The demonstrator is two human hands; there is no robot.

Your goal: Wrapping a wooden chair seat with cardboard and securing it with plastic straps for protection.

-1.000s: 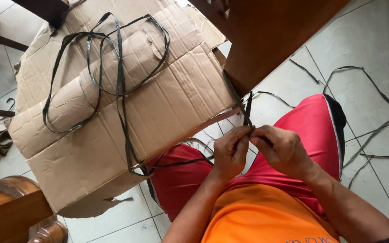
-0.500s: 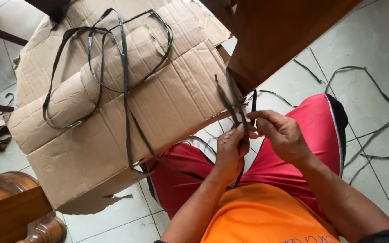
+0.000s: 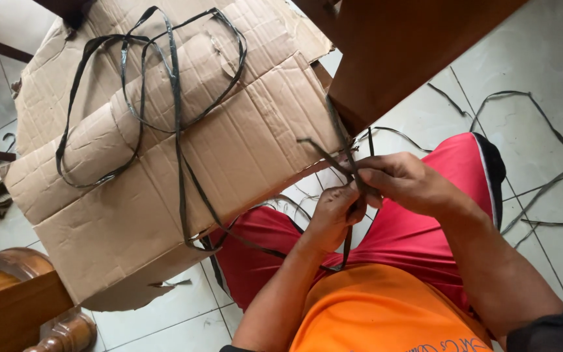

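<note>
Strap [image 3: 343, 153] pinched in both grips, left hand [image 3: 335, 215] and right hand [image 3: 402, 182]; long axis near-upright, ends seemingly toward cardboard [image 3: 255, 150].

**What the frame hides**

The fingertips of the left hand [image 3: 333, 212] and right hand [image 3: 402, 182] overlap, hiding how the dark strap [image 3: 178, 130] is knotted between them. The brown wooden panel [image 3: 412, 52] runs off the top edge. The carved wooden piece [image 3: 8, 293] is cut off at lower left.

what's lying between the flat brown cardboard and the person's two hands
In the head view, dark plastic strapping runs from the flattened brown cardboard across the red shorts to the left hand and right hand, with white floor tile showing beneath.
</note>
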